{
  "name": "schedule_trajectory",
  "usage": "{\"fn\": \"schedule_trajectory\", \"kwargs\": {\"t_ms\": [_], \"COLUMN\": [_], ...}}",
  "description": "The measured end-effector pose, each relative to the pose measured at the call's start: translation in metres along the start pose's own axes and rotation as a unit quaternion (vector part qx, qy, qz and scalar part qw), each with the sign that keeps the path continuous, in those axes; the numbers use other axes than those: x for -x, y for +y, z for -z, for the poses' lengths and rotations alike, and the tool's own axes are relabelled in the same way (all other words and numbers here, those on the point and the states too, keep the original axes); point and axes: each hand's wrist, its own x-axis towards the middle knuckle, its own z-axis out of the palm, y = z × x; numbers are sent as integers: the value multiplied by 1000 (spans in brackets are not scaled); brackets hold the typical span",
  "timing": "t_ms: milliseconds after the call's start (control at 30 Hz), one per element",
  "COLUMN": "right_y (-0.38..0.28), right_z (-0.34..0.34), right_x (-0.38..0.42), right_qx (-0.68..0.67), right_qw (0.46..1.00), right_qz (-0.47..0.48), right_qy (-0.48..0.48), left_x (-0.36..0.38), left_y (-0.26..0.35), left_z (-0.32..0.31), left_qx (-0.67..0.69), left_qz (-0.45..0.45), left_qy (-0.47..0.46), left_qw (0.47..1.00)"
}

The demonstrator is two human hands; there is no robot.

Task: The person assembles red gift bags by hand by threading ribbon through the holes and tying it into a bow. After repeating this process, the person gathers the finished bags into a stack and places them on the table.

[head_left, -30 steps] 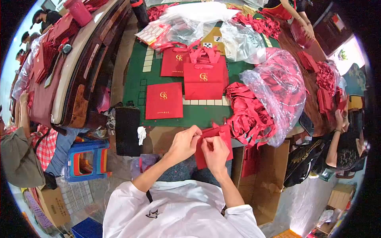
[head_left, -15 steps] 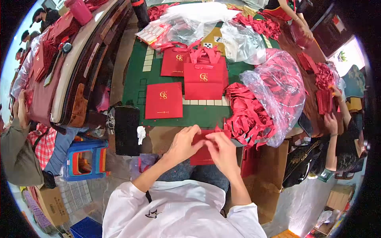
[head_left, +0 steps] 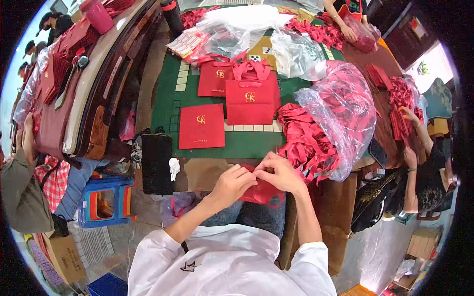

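My left hand (head_left: 233,183) and my right hand (head_left: 277,172) meet over my lap, fingers pinched close together at the top of a red paper bag (head_left: 264,193). Any ribbon between the fingertips is too small to make out. On the green table top (head_left: 168,106) in front lie a flat red bag (head_left: 201,126) with a gold logo and a stack of red bags (head_left: 250,103) with ribbon handles. Another red bag (head_left: 211,79) lies behind it. Right of these, loose red ribbons (head_left: 308,143) spill from a clear plastic bag (head_left: 345,111).
A black pouch (head_left: 157,163) and a white crumpled item (head_left: 174,169) are at the near left edge. A black bottle (head_left: 172,17) stands far left. Co-workers' hands (head_left: 410,153) hold red pieces at the right; another person's hand (head_left: 348,33) is at the far right.
My hands have drawn closer together, and the bag beneath them has shifted and tilted. At the far right, the other person's hands have moved left around a red bundle.
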Motion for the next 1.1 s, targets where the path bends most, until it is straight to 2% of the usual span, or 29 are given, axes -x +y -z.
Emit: {"fn": "schedule_trajectory", "kwargs": {"t_ms": [100, 267, 367, 433, 567, 633, 700, 767, 833, 1033, 1100], "right_y": [4, 8, 20, 22, 17, 15, 17, 22, 22, 29, 27], "right_z": [-1, -3, -11, -14, -22, -29, -30, -30, -31, -39, -38], "right_x": [1, 4, 5, 5, 3, 2, -2, -10, -13, -12, -12], "right_qx": [-2, 25, -20, -147, -141, -165, -195, -153, -159, -180, -158], "right_qw": [1000, 999, 999, 989, 989, 980, 972, 959, 958, 956, 962], "right_qz": [-13, -34, -28, -28, -43, -73, -85, -101, -74, -67, -37], "right_qy": [-12, -14, -5, -14, 22, 88, 104, 216, 228, 224, 219], "left_x": [1, 1, 0, -1, -5, -7, -9, -5, -4, -18, -21], "left_y": [-2, -1, -1, 0, 2, 3, 2, 2, -1, -9, -20], "left_z": [-1, -4, -3, -3, -4, -4, -2, -2, -2, -7, -13], "left_qx": [-16, -23, -25, -31, -33, -28, -14, -11, -9, 39, 31], "left_qz": [-34, -36, -37, -36, 4, 25, 52, 66, 79, 220, 204], "left_qy": [-12, 1, -2, -10, 2, 15, 10, 0, -9, 50, 41], "left_qw": [999, 999, 999, 999, 999, 999, 999, 998, 997, 973, 978]}}
